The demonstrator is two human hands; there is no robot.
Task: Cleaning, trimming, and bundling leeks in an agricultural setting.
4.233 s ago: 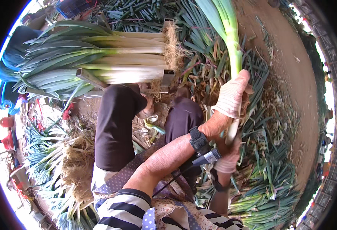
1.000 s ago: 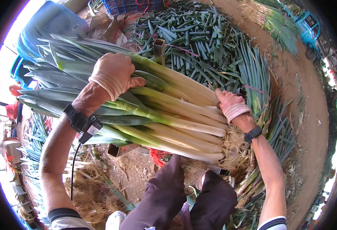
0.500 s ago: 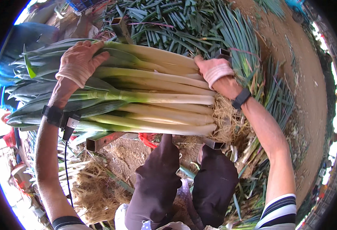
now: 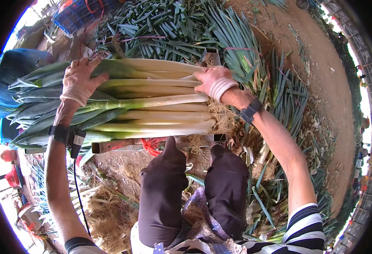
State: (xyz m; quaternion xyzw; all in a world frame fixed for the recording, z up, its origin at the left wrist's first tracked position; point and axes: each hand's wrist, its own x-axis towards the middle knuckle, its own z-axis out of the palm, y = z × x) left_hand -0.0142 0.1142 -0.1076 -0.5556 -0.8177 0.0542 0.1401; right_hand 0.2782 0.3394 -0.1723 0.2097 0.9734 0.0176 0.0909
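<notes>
A dark-marked white label (image 4: 80, 136) sits on the black wrist device (image 4: 74, 151).

Vegetable-sorting site, shed or open yard unclear from where I stood. Bare earth (image 4: 340, 110) served as floor. Leeks (image 4: 164, 101) lay stacked in a metal frame (image 4: 109, 146); a heap of cut greens (image 4: 169, 31), tied bundles (image 4: 236, 38) and a blue crate (image 4: 78, 17) stood around.

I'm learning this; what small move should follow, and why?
Perhaps the right hand should pat the leeks level at their roots: it rests by that end, the white ends look uneven, and the left hand lies on the leaves.
</notes>
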